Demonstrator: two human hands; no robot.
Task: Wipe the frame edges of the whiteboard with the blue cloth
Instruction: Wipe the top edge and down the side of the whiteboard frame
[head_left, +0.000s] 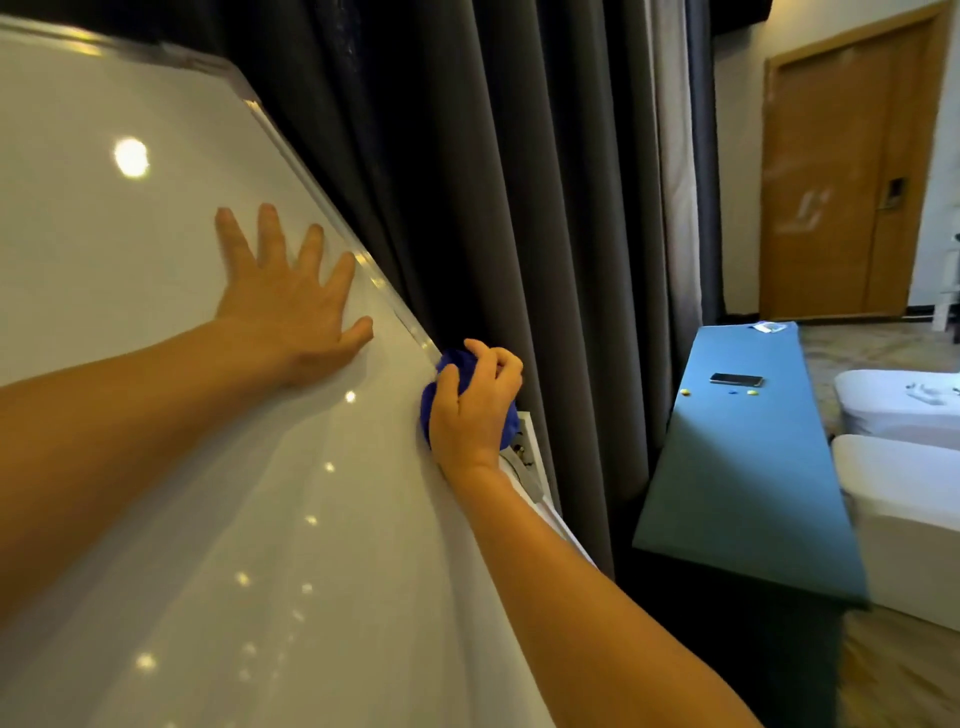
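Note:
The whiteboard (156, 467) fills the left half of the view, tilted, with a silver frame edge (332, 218) running down its right side. My left hand (285, 296) lies flat on the board with fingers spread, just left of that edge. My right hand (472, 405) grips the bunched blue cloth (452, 361) and presses it around the frame edge lower down. Most of the cloth is hidden under my fingers.
Dark grey curtains (519, 208) hang right behind the board's edge. A blue table (748, 467) to the right carries a phone (736, 380) and small magnets. White covered chairs (904, 509) stand beyond it, and a wooden door (841, 182) is at the back.

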